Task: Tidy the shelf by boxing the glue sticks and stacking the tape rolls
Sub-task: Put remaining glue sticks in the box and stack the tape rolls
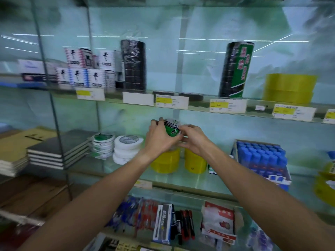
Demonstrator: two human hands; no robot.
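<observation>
Right now I see both hands, left (159,136) and right (194,140), pinching a green-labelled plastic-wrapped tape roll (172,129) above two yellow tape stacks (165,163).

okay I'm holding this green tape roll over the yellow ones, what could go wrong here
The green-labelled roll is pinched only at its edges by the left hand and right hand, so it might slip. Dropped or set off-centre, it could topple off the yellow rolls onto the glass shelf.
</observation>
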